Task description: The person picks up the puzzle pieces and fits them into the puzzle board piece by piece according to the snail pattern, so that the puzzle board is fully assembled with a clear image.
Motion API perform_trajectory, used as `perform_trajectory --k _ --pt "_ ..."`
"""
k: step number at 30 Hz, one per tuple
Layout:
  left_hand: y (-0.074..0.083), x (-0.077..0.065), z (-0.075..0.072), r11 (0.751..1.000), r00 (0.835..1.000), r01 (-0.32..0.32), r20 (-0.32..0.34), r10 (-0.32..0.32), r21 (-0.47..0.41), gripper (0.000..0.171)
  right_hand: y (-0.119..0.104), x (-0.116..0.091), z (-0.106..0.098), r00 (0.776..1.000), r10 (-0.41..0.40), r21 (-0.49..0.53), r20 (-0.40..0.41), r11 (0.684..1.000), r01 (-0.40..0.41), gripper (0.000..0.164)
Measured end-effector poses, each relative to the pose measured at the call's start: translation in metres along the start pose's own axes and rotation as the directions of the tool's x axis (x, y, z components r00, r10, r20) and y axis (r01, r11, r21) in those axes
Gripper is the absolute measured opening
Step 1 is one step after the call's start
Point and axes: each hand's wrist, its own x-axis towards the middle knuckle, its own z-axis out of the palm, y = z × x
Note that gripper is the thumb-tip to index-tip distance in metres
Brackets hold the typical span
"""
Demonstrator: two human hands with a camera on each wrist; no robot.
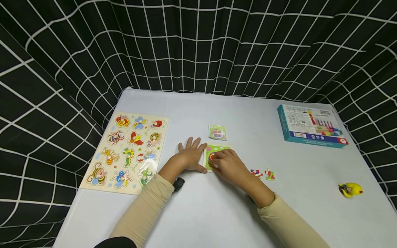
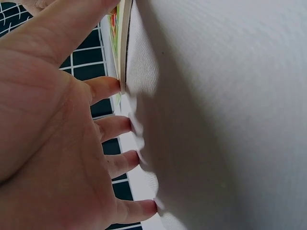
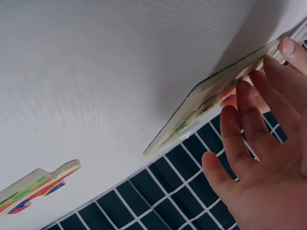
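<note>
A small square green puzzle board lies mid-table between the hands, with a red and blue picture part showing beside the right fingertips. My left hand is spread flat at the board's left side. Its thumb and index finger touch the board's edge in the left wrist view. Over the board, my right hand rests its fingertips on the picture. In the right wrist view those fingers are slightly bent against the board; whether they pinch a piece is hidden. Two loose puzzle pieces lie right of this hand.
Behind the board sits another small square puzzle. A large wooden insect peg puzzle occupies the left side. At the right are a teal-edged box and a yellow toy figure. A small black object lies beside the left wrist.
</note>
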Motion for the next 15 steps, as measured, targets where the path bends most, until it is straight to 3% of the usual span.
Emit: perform_trajectory --k 5,10,15 --pt "0.0 0.0 0.002 1.0 1.0 0.002 -0.01 -0.002 0.0 0.104 -0.001 -0.005 -0.004 0.999 -0.023 0.015 0.042 1.0 0.022 0.027" --pt "-0.001 0.001 0.005 1.0 1.0 0.005 -0.012 -0.005 -0.001 0.103 0.005 -0.02 -0.014 0.992 -0.02 0.149 0.124 0.989 0.001 0.034" --pt "-0.002 0.002 0.005 1.0 1.0 -0.003 -0.022 0.002 -0.014 0.102 0.026 -0.045 -0.024 0.994 0.056 0.213 0.094 0.974 -0.075 0.034"
